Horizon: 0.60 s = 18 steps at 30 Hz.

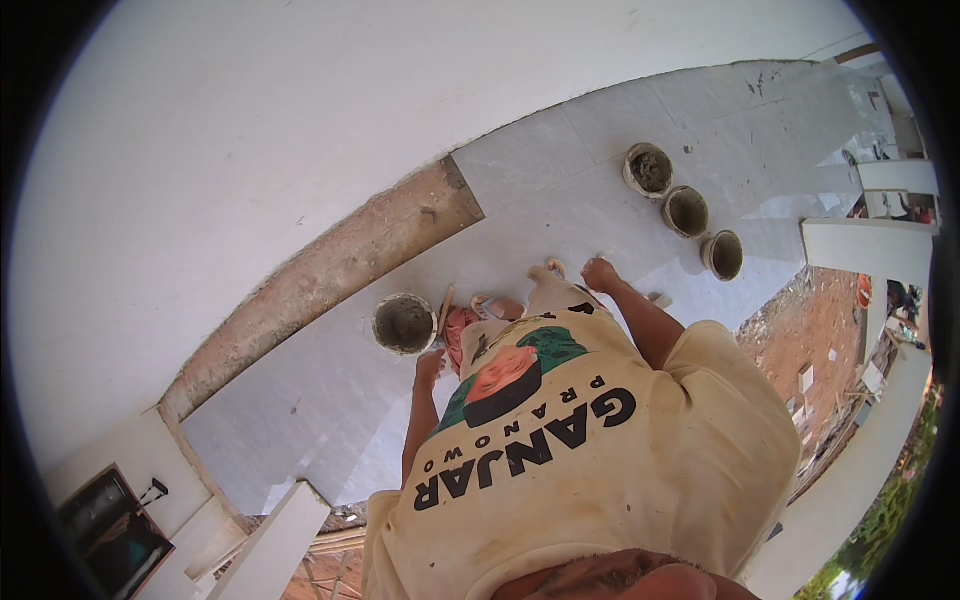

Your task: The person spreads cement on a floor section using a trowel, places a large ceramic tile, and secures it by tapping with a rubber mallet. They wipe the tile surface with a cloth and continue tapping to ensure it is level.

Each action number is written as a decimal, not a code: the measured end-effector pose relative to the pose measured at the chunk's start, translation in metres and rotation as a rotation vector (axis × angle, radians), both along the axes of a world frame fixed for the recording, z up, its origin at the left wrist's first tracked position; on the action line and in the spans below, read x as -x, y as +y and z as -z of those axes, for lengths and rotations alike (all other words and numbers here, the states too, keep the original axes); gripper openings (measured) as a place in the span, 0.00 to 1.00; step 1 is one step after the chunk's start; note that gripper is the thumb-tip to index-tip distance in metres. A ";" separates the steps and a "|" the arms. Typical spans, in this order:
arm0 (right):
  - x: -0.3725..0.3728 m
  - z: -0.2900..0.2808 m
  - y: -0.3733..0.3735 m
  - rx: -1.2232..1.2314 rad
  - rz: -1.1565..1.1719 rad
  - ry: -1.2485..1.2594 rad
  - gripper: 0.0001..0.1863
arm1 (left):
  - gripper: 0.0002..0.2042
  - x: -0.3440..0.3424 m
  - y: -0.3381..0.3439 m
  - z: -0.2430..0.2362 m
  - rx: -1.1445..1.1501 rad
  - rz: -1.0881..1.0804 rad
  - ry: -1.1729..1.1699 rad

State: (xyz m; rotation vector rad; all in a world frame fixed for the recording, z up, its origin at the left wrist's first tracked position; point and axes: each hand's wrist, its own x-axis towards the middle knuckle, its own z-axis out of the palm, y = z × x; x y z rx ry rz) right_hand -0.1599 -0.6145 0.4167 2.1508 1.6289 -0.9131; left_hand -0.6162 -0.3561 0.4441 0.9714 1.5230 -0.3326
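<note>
My left hand (431, 365) is low at my left side, fingers curled, close by the near rim of a bucket (404, 324) with grey wet mortar inside. Whether it touches the rim is too small to tell. A thin wooden stick (446, 303) stands between that bucket and a red cloth-like thing (459, 335) by my legs. Out in front on the right, my right hand (600, 275) is closed with its knuckles up; its palm is hidden. Under me my feet (553, 268) show on the grey floor tiles (540, 200).
Three more mortar-stained buckets stand on the tiles at the far right: one holding dark mortar (650, 170), a middle bucket (686, 212) and a nearer bucket (722, 256). A bare untiled strip (330, 270) runs along the white wall (250, 150). Reddish soil with rubble (810, 340) lies beyond the tile edge.
</note>
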 end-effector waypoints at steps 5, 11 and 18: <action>0.007 -0.008 -0.040 -0.148 0.599 0.179 0.18 | 0.18 -0.048 0.051 0.012 0.038 0.306 -0.092; -0.001 0.057 -0.173 -0.108 0.575 0.030 0.14 | 0.16 -0.165 -0.004 -0.034 -0.031 0.415 0.031; -0.016 0.043 -0.275 0.007 0.919 -0.041 0.11 | 0.16 -0.248 -0.053 -0.013 -0.010 0.672 0.012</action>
